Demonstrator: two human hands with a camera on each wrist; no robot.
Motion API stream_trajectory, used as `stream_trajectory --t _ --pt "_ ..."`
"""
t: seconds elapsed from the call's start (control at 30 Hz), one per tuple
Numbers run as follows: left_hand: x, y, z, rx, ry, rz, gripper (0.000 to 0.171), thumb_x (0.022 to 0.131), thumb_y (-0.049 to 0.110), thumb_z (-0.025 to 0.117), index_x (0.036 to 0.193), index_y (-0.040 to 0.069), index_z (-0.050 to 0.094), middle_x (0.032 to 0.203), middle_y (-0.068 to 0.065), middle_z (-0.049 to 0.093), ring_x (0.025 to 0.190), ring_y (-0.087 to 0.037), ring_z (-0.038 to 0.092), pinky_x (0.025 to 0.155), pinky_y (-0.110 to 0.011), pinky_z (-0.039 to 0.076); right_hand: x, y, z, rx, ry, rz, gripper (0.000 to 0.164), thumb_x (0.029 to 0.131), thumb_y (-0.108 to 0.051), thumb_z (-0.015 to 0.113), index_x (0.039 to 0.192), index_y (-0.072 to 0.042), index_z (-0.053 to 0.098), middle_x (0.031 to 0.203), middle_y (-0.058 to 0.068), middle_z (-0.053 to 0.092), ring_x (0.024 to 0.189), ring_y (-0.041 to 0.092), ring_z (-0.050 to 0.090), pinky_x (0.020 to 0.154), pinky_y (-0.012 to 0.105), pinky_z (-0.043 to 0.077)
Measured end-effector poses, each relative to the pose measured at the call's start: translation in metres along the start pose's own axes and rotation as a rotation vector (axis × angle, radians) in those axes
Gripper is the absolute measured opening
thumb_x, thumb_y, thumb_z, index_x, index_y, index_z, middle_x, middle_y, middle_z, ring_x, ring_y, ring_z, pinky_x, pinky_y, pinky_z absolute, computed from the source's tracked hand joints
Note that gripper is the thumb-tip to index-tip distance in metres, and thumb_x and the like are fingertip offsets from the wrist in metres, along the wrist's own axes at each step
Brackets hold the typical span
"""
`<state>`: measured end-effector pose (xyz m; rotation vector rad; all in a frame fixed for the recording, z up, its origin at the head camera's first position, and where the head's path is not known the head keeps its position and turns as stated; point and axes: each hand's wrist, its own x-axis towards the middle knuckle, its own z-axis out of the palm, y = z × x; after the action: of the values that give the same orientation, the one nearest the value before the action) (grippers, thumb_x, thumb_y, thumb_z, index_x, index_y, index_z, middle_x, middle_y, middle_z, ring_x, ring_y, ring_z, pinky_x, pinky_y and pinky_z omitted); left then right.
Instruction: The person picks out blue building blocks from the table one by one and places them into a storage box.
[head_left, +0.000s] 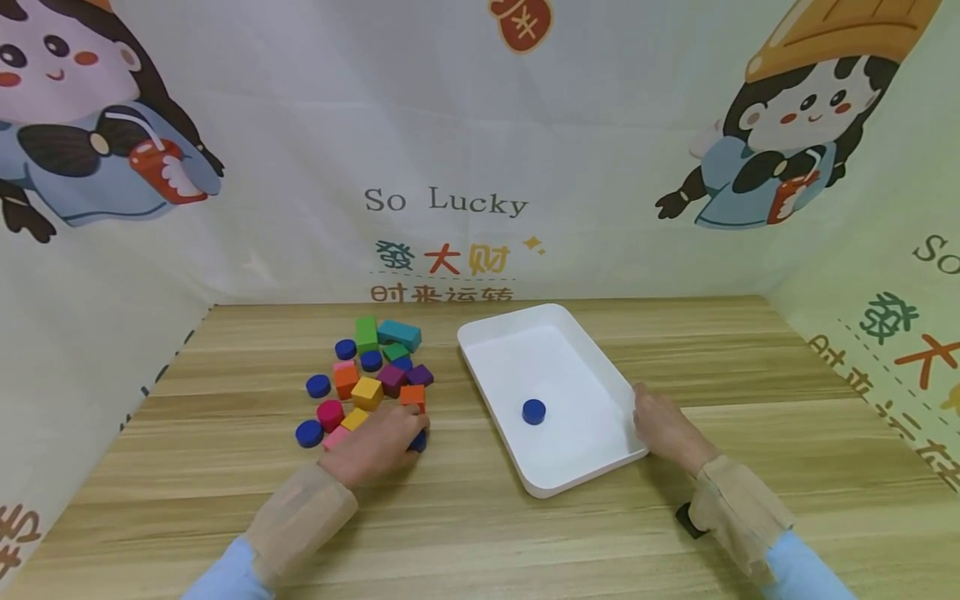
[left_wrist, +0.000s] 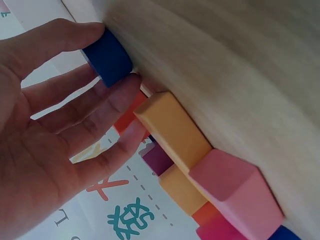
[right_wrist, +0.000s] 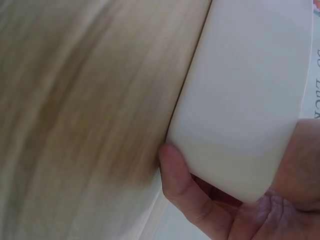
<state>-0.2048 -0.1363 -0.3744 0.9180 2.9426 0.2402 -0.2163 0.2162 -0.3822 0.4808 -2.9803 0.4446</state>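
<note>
Our left hand [head_left: 377,442] pinches a blue disc [left_wrist: 110,57] beside the blocks [head_left: 367,392] on the bench [head_left: 465,533]; our right hand [head_left: 670,425] grips the white tray [head_left: 555,350]. Our spare fingers could snag the yellow block [left_wrist: 175,132], scattering neighbours.

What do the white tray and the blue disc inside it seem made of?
White tray: probably plastic, smooth and satin, judging by its thin walls and rounded corners. Blue disc: perhaps painted wood or plastic, matte; its even colour shows no grain, leaving it open.
</note>
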Motion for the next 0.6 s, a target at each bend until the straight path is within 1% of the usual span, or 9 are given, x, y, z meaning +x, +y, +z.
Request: stream_trajectory --t 0.1,0.23,0.3,0.4,0.47,0.6 --pt "0.0007 0.0009 -0.0001 -0.018 -0.017 -0.021 0.020 0.071 0.008 0.071 0.087 0.000 0.063 0.079 -0.010 0.062 0.067 -0.020 0.053 0.071 -0.035 0.054 -0.0001 -0.0002 0.0002 0.008 -0.003 0.005 0.021 0.079 0.010 0.045 0.095 0.021 0.040 0.058 0.021 0.051 0.049 0.025 0.049 0.042 0.038 0.048" --pt "0.0016 0.0009 -0.0014 -0.058 -0.021 -0.036 0.020 0.071 0.008 0.070 0.088 0.000 0.063 0.076 -0.008 0.060 0.065 -0.018 0.052 0.069 -0.034 0.054 0.0004 -0.0011 -0.0006 0.009 -0.012 0.008 0.021 0.079 0.010 0.044 0.096 0.021 0.040 0.060 0.022 0.051 0.050 0.025 0.049 0.043 0.039 0.049" --pt "0.0016 0.0008 -0.0024 -0.078 -0.014 -0.040 0.023 0.071 0.008 0.070 0.091 0.000 0.063 0.080 -0.008 0.060 0.068 -0.019 0.053 0.071 -0.034 0.055 0.0003 -0.0009 -0.0010 0.006 -0.016 0.007 0.021 0.079 0.010 0.044 0.095 0.021 0.040 0.060 0.022 0.051 0.050 0.025 0.049 0.043 0.038 0.049" --pt "0.0014 0.0009 -0.0037 -0.097 -0.001 -0.043 0.028 0.073 0.008 0.069 0.099 0.001 0.061 0.089 -0.010 0.058 0.076 -0.021 0.055 0.076 -0.037 0.054 0.0000 -0.0006 -0.0017 0.016 -0.020 0.007 0.021 0.079 0.010 0.044 0.096 0.021 0.040 0.061 0.022 0.052 0.049 0.024 0.048 0.042 0.037 0.049" --pt "0.0018 0.0010 -0.0040 -0.107 0.015 -0.035 0.030 0.074 0.008 0.068 0.103 0.002 0.060 0.094 -0.011 0.057 0.080 -0.022 0.056 0.078 -0.038 0.054 -0.0001 -0.0005 -0.0017 0.019 -0.018 0.006 0.021 0.079 0.010 0.045 0.096 0.022 0.040 0.061 0.023 0.052 0.049 0.024 0.048 0.042 0.038 0.049" --pt "0.0038 0.0016 -0.0045 -0.139 0.051 -0.004 0.030 0.075 0.007 0.066 0.104 0.001 0.059 0.097 -0.013 0.053 0.082 -0.023 0.055 0.079 -0.039 0.054 0.0003 -0.0005 -0.0010 0.015 -0.011 -0.005 0.020 0.079 0.010 0.045 0.095 0.021 0.040 0.061 0.023 0.052 0.052 0.026 0.050 0.045 0.041 0.050"
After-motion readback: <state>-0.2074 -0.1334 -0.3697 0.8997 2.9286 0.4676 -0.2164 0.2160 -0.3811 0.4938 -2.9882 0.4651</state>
